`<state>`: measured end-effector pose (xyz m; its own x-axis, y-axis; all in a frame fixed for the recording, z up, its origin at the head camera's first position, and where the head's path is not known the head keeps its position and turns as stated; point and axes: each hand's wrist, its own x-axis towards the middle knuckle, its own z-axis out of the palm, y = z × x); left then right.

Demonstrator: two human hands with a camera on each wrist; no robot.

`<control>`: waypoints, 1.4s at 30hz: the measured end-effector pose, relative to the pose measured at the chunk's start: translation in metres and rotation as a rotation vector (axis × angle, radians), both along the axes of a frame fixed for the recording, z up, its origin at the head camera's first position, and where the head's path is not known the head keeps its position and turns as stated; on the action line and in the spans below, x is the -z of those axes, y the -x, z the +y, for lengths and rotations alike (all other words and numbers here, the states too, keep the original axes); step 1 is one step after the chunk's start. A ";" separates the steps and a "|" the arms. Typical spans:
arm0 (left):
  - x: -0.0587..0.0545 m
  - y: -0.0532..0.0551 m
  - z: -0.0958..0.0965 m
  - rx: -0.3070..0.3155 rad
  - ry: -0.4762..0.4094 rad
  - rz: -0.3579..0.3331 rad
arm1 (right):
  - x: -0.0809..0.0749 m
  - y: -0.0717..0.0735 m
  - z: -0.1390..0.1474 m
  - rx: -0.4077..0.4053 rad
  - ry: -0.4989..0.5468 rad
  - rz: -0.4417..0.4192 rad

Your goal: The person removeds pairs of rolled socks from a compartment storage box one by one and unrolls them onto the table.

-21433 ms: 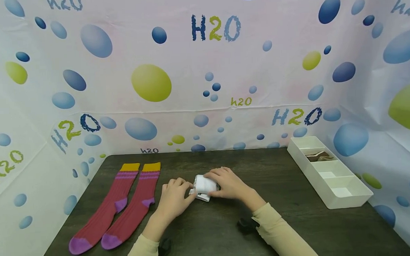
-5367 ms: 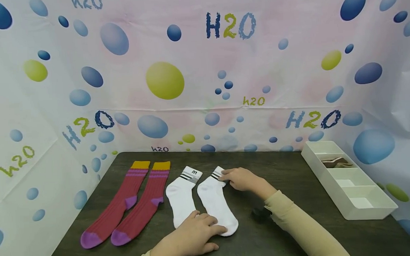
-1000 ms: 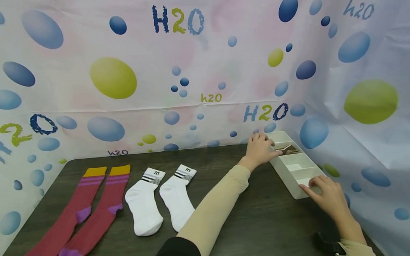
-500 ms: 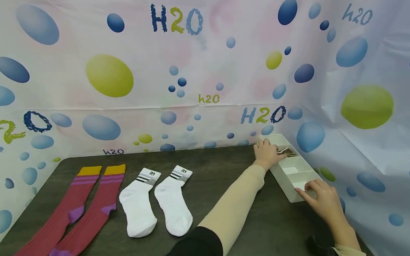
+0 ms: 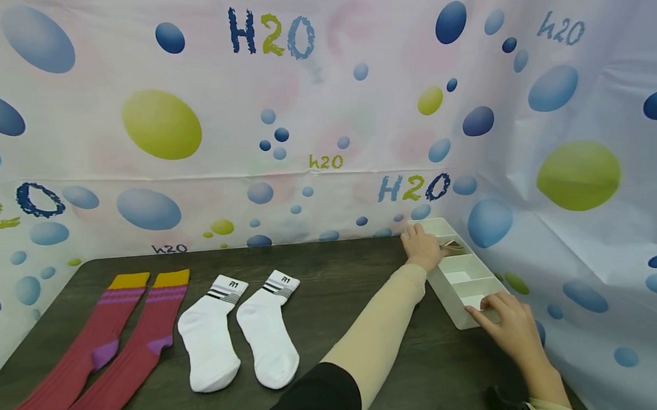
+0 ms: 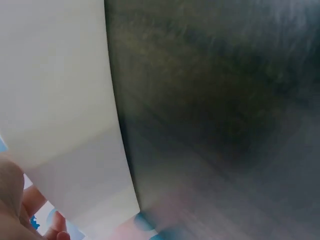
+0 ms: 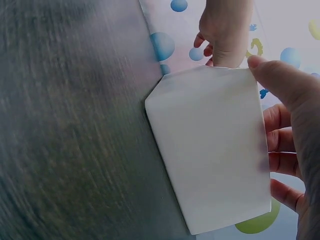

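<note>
A long white divided box [image 5: 446, 296] stands at the right side of the table. My left hand [image 5: 423, 249] grips its far end, thumb over the left rim. At the near end my right hand [image 5: 509, 328] holds the box; in the right wrist view its thumb [image 7: 280, 82] lies on the top edge and the other fingers are behind the end wall. A folded brown-and-beige cloth item [image 5: 452, 246] sits in the second compartment from the back, partly hidden by the left hand. The left wrist view shows the box's side wall [image 6: 65, 90] close up.
Two white ankle socks with striped cuffs [image 5: 208, 339] lie flat, side by side, mid-left on the dark table [image 5: 342, 277]. Left of them lie two long maroon socks [image 5: 138, 350] with yellow cuffs. A bubble-printed curtain [image 5: 325, 108] surrounds the table's back and sides.
Earlier, both hands held a white sock bundle, then touched the white socks laid flat. Now both hands are at the box. Over the last second the left hand settled onto it; the view turned slightly right.
</note>
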<state>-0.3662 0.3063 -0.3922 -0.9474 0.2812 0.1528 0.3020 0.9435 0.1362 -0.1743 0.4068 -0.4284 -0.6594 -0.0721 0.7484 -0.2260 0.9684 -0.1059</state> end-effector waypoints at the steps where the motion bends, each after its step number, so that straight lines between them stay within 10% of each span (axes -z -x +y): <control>1: 0.000 0.002 0.000 0.000 0.011 -0.012 | 0.000 0.000 -0.001 -0.002 -0.001 0.001; 12: -0.006 0.011 0.002 0.022 0.075 -0.094 | 0.002 -0.001 0.000 0.039 0.013 -0.048; 26: -0.003 0.010 -0.005 0.109 -0.025 -0.010 | 0.000 -0.002 -0.002 0.035 0.021 -0.047; 42: -0.036 -0.004 -0.030 0.194 -0.020 0.117 | 0.000 -0.001 -0.001 0.023 0.022 -0.034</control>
